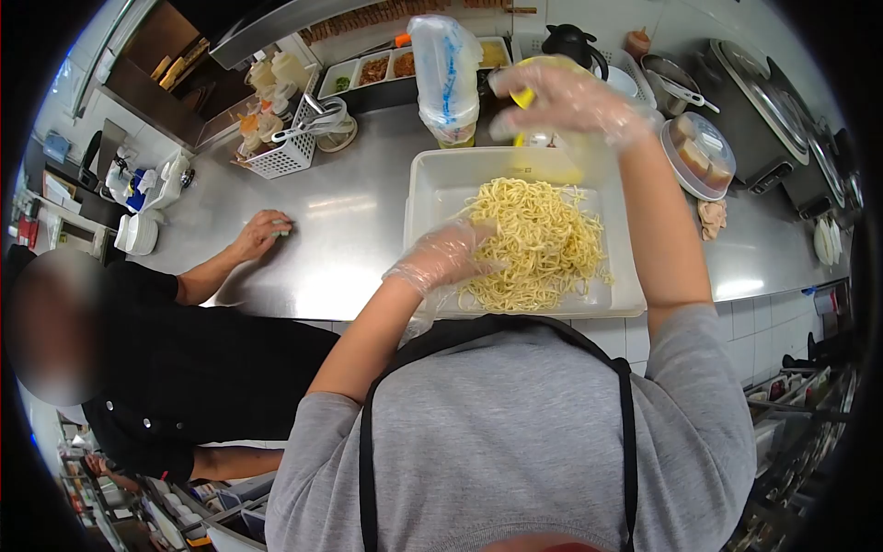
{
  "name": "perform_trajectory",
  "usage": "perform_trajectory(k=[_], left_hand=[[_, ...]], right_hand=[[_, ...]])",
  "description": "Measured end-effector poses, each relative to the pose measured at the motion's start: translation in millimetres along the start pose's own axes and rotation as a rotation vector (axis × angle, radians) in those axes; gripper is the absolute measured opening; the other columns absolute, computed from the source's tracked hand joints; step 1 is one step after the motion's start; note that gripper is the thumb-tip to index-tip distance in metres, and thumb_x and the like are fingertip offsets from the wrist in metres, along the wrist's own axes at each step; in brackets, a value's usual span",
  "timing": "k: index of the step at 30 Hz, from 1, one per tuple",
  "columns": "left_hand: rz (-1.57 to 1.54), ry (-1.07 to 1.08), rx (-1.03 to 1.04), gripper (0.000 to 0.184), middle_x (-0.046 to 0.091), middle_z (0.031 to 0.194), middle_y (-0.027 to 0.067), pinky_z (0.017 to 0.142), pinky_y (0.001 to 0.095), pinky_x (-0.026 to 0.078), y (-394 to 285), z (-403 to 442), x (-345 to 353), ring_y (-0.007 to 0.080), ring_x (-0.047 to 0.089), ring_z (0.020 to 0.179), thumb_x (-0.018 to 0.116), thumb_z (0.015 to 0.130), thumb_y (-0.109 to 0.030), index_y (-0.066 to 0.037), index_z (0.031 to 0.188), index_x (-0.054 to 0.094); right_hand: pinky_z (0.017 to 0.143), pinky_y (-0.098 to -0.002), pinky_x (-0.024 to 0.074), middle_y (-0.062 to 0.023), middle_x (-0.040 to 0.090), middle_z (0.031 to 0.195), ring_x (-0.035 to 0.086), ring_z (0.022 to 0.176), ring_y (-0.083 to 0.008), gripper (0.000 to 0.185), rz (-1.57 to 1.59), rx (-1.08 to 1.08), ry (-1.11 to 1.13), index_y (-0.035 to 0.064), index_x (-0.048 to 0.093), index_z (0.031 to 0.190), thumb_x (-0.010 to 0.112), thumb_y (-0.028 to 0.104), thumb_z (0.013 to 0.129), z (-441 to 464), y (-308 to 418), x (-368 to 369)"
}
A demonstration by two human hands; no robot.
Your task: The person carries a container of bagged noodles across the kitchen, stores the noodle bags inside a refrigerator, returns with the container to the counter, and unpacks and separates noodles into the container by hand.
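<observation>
Yellow noodles (538, 241) lie in a heap in a white rectangular tub (425, 198) on the steel counter. My left hand (446, 256), in a clear plastic glove, is at the left side of the heap, its fingers apart and touching the noodles. Raised beyond the tub's far edge, my gloved right hand (575, 99) has its fingers spread and holds nothing. A yellow container (533, 81) stands behind that hand and is partly hidden by it. Left of it is an upright bottle wrapped in a plastic bag (446, 78).
At left, another person in black rests a hand (264, 234) on the counter (340, 216). A white basket (279, 160) of bottles and topping trays (372, 72) line the back. A clear-domed container (701, 152) and a dark cooker (773, 110) stand right.
</observation>
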State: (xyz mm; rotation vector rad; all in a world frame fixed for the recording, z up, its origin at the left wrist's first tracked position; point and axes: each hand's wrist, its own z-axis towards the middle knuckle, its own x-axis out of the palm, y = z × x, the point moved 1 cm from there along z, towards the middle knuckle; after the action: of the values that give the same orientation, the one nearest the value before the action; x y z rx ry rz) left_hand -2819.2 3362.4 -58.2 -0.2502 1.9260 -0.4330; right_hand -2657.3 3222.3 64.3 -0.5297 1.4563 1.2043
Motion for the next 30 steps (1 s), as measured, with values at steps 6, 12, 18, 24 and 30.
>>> perform_trajectory(k=[6, 12, 18, 24, 30], left_hand=[[-0.122, -0.092, -0.002, 0.065, 0.048, 0.117, 0.0213, 0.092, 0.0394, 0.038, 35, 10, 33, 0.0346, 0.047, 0.109, 0.067, 0.072, -0.035, -0.008, 0.125, 0.043], [-0.187, -0.068, 0.022, 0.066, 0.047, 0.12, 0.0194, 0.093, 0.0377, 0.037, 44, 16, 28, 0.0326, 0.046, 0.111, 0.069, 0.071, -0.032, -0.008, 0.126, 0.042], [-0.185, 0.0, -0.052, 0.061, 0.046, 0.122, 0.0157, 0.094, 0.0361, 0.037, 50, 17, 15, 0.0303, 0.045, 0.113, 0.068, 0.072, -0.029, -0.01, 0.125, 0.044], [-0.15, -0.004, -0.042, 0.061, 0.047, 0.12, 0.0159, 0.094, 0.0354, 0.037, 53, 20, 16, 0.0301, 0.046, 0.112, 0.068, 0.073, -0.031, -0.01, 0.125, 0.044], [-0.656, -0.309, 0.178, 0.073, 0.039, 0.13, 0.0124, 0.099, 0.0427, 0.033, 64, 18, 11, 0.0297, 0.04, 0.118, 0.064, 0.075, -0.042, -0.011, 0.133, 0.032]], right_hand=[[0.091, -0.0332, 0.0392, -0.0152, 0.054, 0.115, 0.052, 0.105, -0.0271, 0.052, -0.031, 0.186, -0.36, 0.0045, 0.045, 0.122, 0.06, 0.029, 0.078, 95, -73, 29], [0.078, -0.0366, 0.0436, -0.0198, 0.06, 0.095, 0.058, 0.087, -0.0325, 0.031, 0.054, 0.157, -0.468, 0.0034, 0.058, 0.103, 0.051, 0.025, 0.082, 117, -75, 52], [0.074, -0.0324, 0.046, -0.0124, 0.062, 0.095, 0.062, 0.079, -0.0238, 0.024, 0.166, 0.12, -0.665, 0.0022, 0.056, 0.104, 0.048, 0.011, 0.083, 107, -53, 20], [0.075, -0.0306, 0.0429, -0.0068, 0.056, 0.092, 0.054, 0.085, -0.0188, 0.026, 0.584, -0.004, -0.814, 0.009, 0.054, 0.105, 0.047, 0.027, 0.088, 83, -6, -9], [0.075, -0.0323, 0.0485, -0.0057, 0.058, 0.112, 0.059, 0.091, -0.0246, 0.026, 0.106, -0.541, -0.883, 0.0077, 0.058, 0.104, 0.053, 0.007, 0.079, -3, 34, 26]])
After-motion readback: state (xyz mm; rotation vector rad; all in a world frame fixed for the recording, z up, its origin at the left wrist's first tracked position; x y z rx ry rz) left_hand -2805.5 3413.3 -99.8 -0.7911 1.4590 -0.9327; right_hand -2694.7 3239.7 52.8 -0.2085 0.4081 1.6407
